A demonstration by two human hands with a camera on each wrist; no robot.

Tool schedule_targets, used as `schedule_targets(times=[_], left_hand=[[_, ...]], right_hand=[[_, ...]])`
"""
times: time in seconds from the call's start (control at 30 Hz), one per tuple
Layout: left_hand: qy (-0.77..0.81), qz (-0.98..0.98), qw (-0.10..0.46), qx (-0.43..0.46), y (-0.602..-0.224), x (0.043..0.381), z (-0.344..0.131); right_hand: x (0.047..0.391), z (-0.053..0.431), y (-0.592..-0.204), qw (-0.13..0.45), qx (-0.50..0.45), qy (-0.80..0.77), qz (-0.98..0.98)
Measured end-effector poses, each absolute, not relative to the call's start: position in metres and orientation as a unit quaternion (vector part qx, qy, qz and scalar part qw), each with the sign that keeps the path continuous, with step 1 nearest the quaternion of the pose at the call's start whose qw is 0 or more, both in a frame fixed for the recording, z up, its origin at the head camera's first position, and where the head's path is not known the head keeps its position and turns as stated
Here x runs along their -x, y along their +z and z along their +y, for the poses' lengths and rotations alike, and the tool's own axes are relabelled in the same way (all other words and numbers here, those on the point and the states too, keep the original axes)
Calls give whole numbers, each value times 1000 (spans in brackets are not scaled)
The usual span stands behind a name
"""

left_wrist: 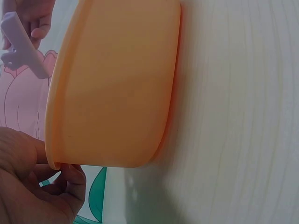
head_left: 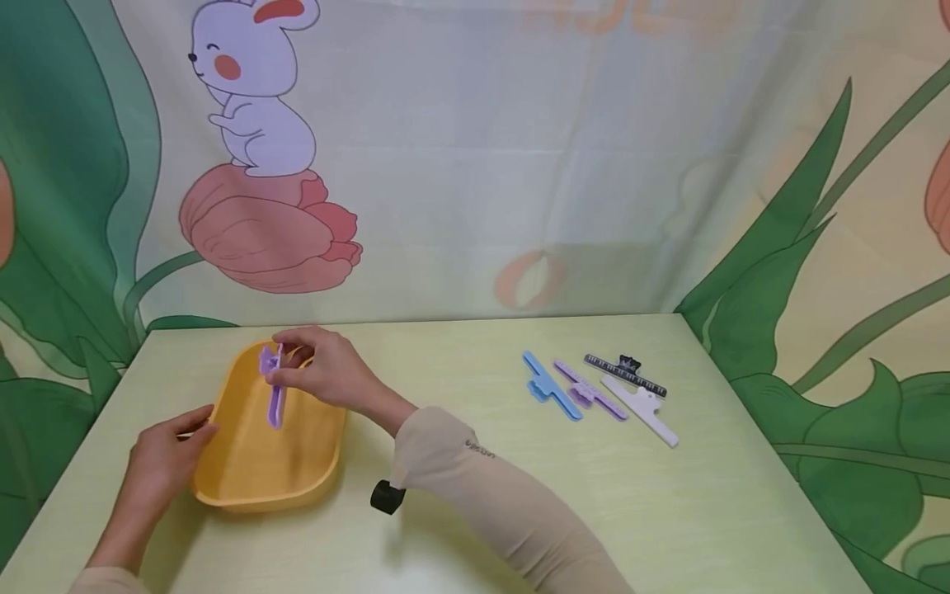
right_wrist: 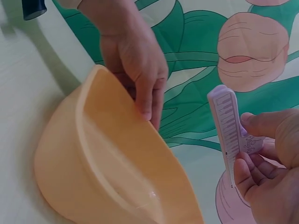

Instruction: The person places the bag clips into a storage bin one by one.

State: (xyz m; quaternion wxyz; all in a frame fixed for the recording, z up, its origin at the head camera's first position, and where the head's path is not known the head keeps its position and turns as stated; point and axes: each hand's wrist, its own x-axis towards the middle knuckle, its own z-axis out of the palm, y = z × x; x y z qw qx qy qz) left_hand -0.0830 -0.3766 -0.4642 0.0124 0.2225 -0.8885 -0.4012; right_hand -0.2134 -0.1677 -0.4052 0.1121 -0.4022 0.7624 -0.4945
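My right hand (head_left: 326, 367) pinches a light purple clip (head_left: 275, 406) between thumb and fingers, above a yellow-orange plastic basin (head_left: 297, 497). In the right wrist view the long bar of the clip (right_wrist: 226, 126) carries a printed piano-key pattern, and the thumb lies at its handle. On the basin's left side, my left hand (head_left: 166, 454) grips the rim with thumb and fingers. The left wrist view shows those fingers at the rim's corner, with the basin's outer wall (left_wrist: 117, 93) filling the middle. In the head view, the basin's floor shows no clip lying on it.
Right of centre on the pale table (head_left: 460, 495) lie a blue clip (head_left: 549, 385), a purple clip (head_left: 594, 391), a black piano-key clip (head_left: 625, 375) and a white clip (head_left: 641, 412). A printed curtain (head_left: 445, 165) hangs behind the table. A black device (head_left: 387, 497) sits at the right cuff.
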Motion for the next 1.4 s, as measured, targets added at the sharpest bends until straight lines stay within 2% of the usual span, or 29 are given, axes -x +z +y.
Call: schedule_targets(times=[0.33, 0.57, 0.9, 1.4], left_hand=[[-409, -884, 1, -228, -469, 82, -375], [-407, -886, 7, -221, -468, 81, -375], [-414, -881, 3, -228, -469, 85, -373], [-406, -882, -4, -240, -465, 85, -376]], right_hand=[[206, -185, -425, 128, 389, -456, 790], [205, -196, -433, 103, 412, -397, 814], [206, -201, -446, 115, 405, -337, 842], [209, -200, -443, 118, 396, -328, 850]])
